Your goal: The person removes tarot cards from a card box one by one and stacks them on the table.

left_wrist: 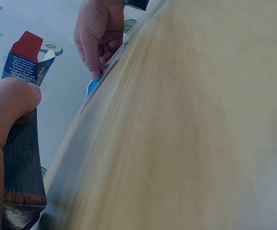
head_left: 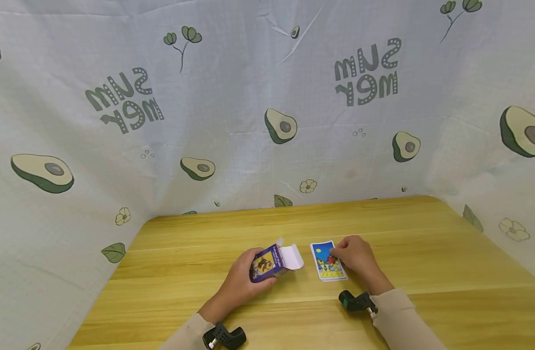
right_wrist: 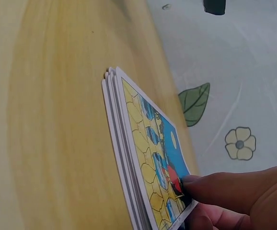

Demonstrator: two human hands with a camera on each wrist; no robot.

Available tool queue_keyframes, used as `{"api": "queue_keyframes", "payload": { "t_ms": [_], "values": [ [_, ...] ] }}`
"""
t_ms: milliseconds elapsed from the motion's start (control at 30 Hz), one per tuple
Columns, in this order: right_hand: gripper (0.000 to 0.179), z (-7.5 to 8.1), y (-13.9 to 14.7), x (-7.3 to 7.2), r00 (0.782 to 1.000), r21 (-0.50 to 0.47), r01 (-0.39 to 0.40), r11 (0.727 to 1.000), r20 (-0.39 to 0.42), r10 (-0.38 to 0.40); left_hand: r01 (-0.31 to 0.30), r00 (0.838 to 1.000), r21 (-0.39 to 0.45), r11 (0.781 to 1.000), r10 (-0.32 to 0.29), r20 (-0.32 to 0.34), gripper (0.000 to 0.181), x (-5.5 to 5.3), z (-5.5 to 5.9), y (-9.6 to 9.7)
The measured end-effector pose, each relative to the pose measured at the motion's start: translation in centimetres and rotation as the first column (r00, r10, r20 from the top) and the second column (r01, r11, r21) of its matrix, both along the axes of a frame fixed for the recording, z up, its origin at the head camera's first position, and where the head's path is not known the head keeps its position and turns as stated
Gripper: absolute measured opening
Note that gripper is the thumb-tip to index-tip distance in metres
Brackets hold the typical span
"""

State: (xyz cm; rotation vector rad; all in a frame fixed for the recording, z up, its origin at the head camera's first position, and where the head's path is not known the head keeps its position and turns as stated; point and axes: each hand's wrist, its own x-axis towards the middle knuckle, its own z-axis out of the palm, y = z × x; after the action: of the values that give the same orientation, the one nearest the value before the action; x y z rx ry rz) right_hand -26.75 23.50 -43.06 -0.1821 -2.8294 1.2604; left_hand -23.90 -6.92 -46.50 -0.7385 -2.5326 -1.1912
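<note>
My left hand (head_left: 244, 278) grips a dark blue tarot card box (head_left: 264, 265), its thumb along the near side and its fingers behind. The box's end flap (head_left: 291, 256) stands open toward the right, white inside. On the table to the right of the box is a stack of tarot cards (head_left: 325, 267), the top one face up with a blue sky and yellow ground. My right hand (head_left: 357, 255) pinches the stack at its right edge, the thumb (right_wrist: 225, 191) on the top card and the other fingers curled at the side. Card edges (right_wrist: 124, 153) sit slightly uneven in the right wrist view.
Both hands work over a yellow wood-grain table (head_left: 184, 253). A white cloth (head_left: 232, 97) printed with avocados hangs behind the table and along its sides. Black wrist cameras (head_left: 225, 336) are strapped below each hand.
</note>
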Motion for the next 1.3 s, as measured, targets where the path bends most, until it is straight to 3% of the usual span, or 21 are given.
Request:
{"api": "queue_keyframes", "payload": {
  "t_ms": [600, 1033, 1300],
  "values": [
    [0.021, 0.3, -0.7, 1.0, 0.999, 0.038, 0.015, 0.999, -0.04, -0.014, 0.011, 1.0, 0.002, 1.0, -0.011, 0.015, 0.071, 0.6, 0.2, -0.4],
    [0.024, 1.2, -0.2, 1.9, 1.0, 0.1, -0.012, 0.995, -0.005, 0.012, 0.023, 1.0, 0.002, 1.0, -0.023, 0.019, 0.07, 0.9, 0.3, -0.5],
    [0.023, 1.2, -0.6, 2.3, 1.0, 0.085, 0.015, 0.996, 0.012, -0.016, 0.031, 0.999, -0.005, 1.0, -0.031, 0.016, 0.071, 1.0, 0.3, -0.7]
  ]
}}
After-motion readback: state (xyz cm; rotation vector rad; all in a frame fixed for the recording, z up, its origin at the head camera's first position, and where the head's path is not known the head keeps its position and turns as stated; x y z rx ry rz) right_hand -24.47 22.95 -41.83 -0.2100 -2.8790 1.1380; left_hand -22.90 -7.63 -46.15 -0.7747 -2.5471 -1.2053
